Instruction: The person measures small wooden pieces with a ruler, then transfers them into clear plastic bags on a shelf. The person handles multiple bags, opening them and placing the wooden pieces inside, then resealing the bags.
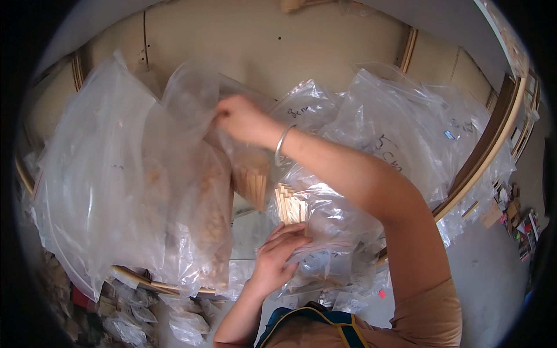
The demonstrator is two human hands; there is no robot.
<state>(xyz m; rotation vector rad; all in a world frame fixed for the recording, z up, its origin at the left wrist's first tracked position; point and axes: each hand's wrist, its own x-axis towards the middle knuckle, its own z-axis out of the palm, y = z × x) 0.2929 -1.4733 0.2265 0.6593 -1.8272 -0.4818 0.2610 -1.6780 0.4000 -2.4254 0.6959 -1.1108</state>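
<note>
My right hand (241, 119) reaches across to the far middle, its fingers closed on the upper part of a clear plastic bag (235, 152). Thin wooden pieces (251, 184) show low in that bag. Nearer to me, my left hand (277, 255) has its fingers curled on the edge of a clear zip bag (342, 217). Just past those fingertips, a stack of pale wooden sticks (291, 204) shows with stepped ends. Part of the left fingers' grip is hidden.
Big cloudy plastic bags (110, 174) stand at the left, with pale pieces inside some. More clear bags (400, 122) with handwriting fill the right. A curved wooden-edged rim (487, 156) bounds the surface. Small bags (188, 325) lie below at the left.
</note>
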